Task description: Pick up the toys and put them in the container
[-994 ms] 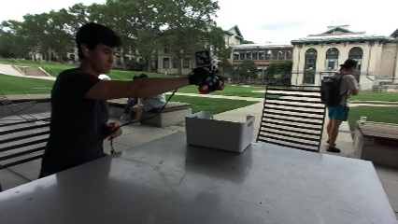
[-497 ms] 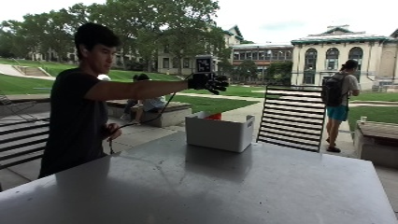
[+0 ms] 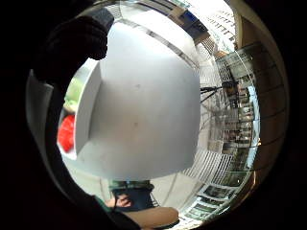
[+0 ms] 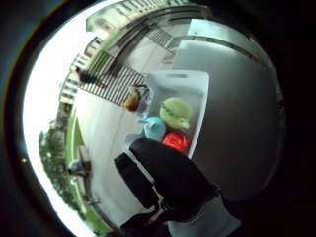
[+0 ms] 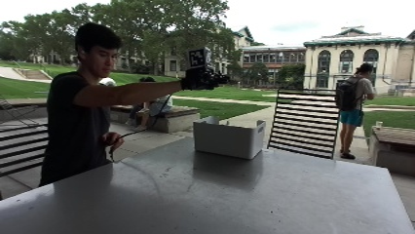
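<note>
- Gloved right hand (image 5: 202, 79) held out high above the white rectangular plastic container (image 5: 228, 139), well apart from it; fingers spread, holding nothing.
- Container sits at the far side of the smooth grey table (image 5: 214, 200), straight below the hand.
- Toys lie inside the container: round pale-green plush ball (image 4: 175, 112), light-blue soft toy (image 4: 154, 127), shiny red toy (image 4: 176, 142), close together.
- No toy visible on the tabletop; judgement: task looks nearly or fully finished.
- Bare left hand (image 5: 111, 142) hangs low near the person's side.
</note>
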`<action>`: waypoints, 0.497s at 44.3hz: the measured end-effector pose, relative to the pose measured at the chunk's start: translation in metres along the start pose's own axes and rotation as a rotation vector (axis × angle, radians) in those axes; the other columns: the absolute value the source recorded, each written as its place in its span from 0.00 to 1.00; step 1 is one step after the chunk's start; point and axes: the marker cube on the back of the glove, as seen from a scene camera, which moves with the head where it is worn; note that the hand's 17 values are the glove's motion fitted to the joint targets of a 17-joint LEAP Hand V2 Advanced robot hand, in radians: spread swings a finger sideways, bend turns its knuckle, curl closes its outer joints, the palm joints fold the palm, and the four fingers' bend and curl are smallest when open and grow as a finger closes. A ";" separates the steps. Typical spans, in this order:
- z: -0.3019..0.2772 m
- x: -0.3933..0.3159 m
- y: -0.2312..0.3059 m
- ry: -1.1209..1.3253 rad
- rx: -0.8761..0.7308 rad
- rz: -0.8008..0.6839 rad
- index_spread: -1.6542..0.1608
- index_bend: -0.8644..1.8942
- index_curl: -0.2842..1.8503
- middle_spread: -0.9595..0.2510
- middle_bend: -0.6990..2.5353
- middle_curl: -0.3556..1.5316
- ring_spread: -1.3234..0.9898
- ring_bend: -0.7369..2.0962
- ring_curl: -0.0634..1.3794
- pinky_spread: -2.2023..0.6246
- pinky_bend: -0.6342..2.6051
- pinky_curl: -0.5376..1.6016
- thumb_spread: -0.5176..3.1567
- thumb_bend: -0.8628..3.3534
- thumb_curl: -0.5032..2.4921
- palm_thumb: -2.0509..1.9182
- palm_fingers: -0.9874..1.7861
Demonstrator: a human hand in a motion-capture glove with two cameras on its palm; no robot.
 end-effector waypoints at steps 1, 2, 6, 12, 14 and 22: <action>0.001 0.011 0.001 0.018 -0.001 0.043 0.75 0.36 0.20 0.79 0.27 0.47 0.56 0.46 0.23 0.77 0.55 0.43 0.42 0.18 0.28 0.48 0.29; 0.002 0.022 0.003 0.029 -0.003 0.077 0.75 0.35 0.20 0.79 0.27 0.47 0.56 0.46 0.23 0.77 0.55 0.43 0.42 0.18 0.28 0.48 0.29; 0.005 0.073 0.013 0.054 -0.003 0.136 0.75 0.35 0.20 0.79 0.27 0.46 0.56 0.44 0.22 0.77 0.54 0.42 0.42 0.18 0.26 0.48 0.29; 0.008 0.135 0.040 0.073 -0.005 0.223 0.75 0.36 0.21 0.78 0.27 0.45 0.55 0.42 0.21 0.77 0.52 0.41 0.42 0.18 0.25 0.48 0.29; 0.010 0.154 0.050 0.072 -0.004 0.256 0.75 0.36 0.21 0.78 0.27 0.44 0.55 0.41 0.21 0.77 0.52 0.41 0.42 0.18 0.25 0.48 0.29; 0.017 0.231 0.080 0.079 -0.002 0.327 0.75 0.35 0.21 0.78 0.27 0.43 0.55 0.40 0.21 0.77 0.50 0.40 0.42 0.18 0.23 0.48 0.30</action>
